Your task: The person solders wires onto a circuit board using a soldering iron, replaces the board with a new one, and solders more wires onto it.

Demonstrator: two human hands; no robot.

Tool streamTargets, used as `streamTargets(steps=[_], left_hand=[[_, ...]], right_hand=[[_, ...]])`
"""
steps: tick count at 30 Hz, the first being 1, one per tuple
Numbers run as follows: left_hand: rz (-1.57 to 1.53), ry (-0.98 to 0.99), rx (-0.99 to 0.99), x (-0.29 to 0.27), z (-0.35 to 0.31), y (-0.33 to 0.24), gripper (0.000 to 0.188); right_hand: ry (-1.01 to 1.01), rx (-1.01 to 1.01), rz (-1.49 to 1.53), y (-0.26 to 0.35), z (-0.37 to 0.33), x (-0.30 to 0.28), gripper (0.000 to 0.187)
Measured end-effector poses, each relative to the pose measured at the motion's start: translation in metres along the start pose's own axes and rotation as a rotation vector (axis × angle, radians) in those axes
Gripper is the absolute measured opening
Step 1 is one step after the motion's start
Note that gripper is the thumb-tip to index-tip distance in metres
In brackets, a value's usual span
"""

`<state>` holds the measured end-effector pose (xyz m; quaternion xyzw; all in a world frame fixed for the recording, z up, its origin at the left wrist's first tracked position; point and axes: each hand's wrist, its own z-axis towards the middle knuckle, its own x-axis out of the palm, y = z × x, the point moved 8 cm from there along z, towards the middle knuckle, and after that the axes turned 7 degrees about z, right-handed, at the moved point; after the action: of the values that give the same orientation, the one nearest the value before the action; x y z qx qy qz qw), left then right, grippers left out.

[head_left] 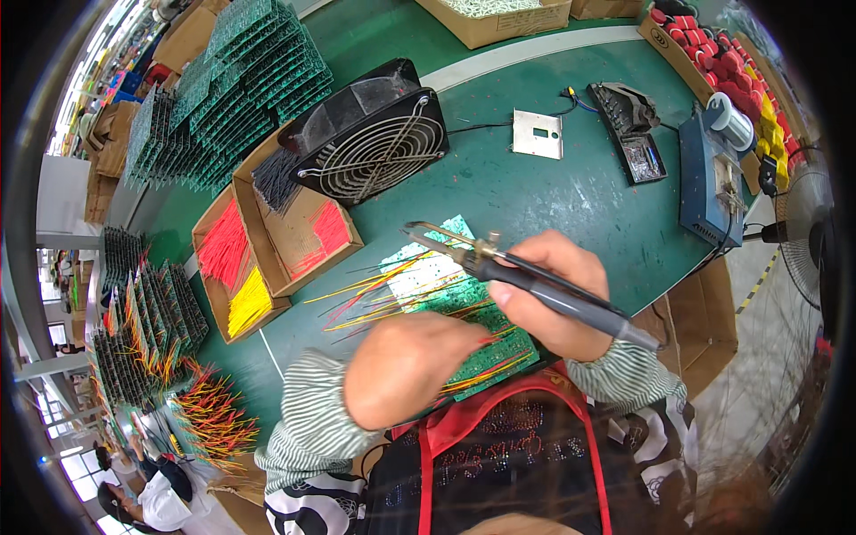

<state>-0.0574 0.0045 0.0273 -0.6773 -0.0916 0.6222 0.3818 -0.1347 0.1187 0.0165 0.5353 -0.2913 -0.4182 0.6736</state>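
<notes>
My right hand [540,323] is closed around the grey handle of a soldering iron [584,309]. A thin tube with a brass fitting runs along the iron, and its tip points left over the far part of a green circuit board [519,346]. Several yellow, red and dark wires [361,314] lie across the board and stick out past its left edge. My left hand [397,366] rests over the near left part of the board. Its fingers are pinched together around a red wire [489,340]; the hand hides part of the board.
Left of the board, cardboard trays [283,283] hold red, yellow and dark wires beside a black fan [374,147]. Stacked circuit boards [241,89] stand far left. At right are a blue soldering station [704,183], a solder spool [731,125] and a black tool tray [629,134].
</notes>
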Motion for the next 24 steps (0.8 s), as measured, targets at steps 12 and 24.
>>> streamTargets(steps=[12,24], left_hand=[[0.078,-0.069,-0.168,-0.006,-0.01,0.031,0.009],[0.148,-0.148,-0.361,-0.026,-0.026,0.094,0.01]], right_hand=[[0.034,-0.23,-0.111,0.003,-0.001,0.01,0.02],[0.148,0.104,-0.053,-0.008,0.005,0.0,0.016]])
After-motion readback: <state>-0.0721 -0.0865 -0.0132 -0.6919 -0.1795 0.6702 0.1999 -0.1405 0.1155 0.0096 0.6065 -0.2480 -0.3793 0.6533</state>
